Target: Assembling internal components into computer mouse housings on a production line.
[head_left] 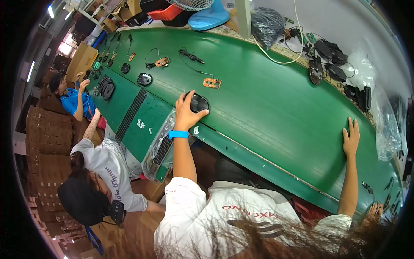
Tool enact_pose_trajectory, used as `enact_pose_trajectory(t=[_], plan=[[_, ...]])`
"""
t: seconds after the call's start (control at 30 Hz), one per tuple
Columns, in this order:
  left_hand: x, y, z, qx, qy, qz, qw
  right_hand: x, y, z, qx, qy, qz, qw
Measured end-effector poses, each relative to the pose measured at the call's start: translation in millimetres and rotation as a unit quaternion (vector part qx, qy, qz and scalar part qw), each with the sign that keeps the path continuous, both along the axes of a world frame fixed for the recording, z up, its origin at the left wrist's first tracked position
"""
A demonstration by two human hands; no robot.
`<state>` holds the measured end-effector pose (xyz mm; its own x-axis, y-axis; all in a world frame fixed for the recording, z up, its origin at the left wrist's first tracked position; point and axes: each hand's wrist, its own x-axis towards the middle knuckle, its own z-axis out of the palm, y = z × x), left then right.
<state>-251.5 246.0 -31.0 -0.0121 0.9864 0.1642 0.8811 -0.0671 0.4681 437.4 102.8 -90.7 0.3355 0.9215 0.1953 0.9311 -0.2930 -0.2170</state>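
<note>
My left hand (186, 113), with a blue band at the wrist, has its thumb and fingers around the edges of a glossy black computer mouse shell (199, 103) at the near edge of the green belt (258, 112). Just beyond it lies an orange circuit board (212, 83) with a black cable (190, 55). Far to the right, my right hand (352, 137) rests on the belt, fingers stretched out and nothing in them.
Leftward on the belt are another mouse shell (144, 79) and an orange board (162, 61). A plastic bag (158, 149) lies on the side table. Two co-workers sit at the left; another person's hand (375, 210) shows at lower right. Black parts (330, 54) line the back ledge.
</note>
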Motion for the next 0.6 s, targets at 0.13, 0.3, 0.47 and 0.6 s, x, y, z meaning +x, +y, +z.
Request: enact_pose_trajectory(t=[0.13, 0.3, 0.47, 0.6], plan=[[47.3, -18.3, -4.2, 0.035, -0.033, -0.067, 0.997, -4.0, -1.8, 5.4, -0.002, -0.005, -0.015, 1.000], [133.4, -37.4, -4.7, 0.050, -0.111, -0.091, 0.988, -8.2, 0.3, 6.4, -0.004, 0.000, -0.013, 1.000], [127.0, -4.0, 13.7, 0.057, -0.202, -0.122, 0.970, -2.9, -8.6, 9.3, -0.001, 0.004, -0.027, 1.000], [52.0, 62.9, -8.2, 0.133, -0.088, -0.102, 0.982, -5.9, -4.1, 10.1, 0.005, 0.007, -0.025, 1.000]])
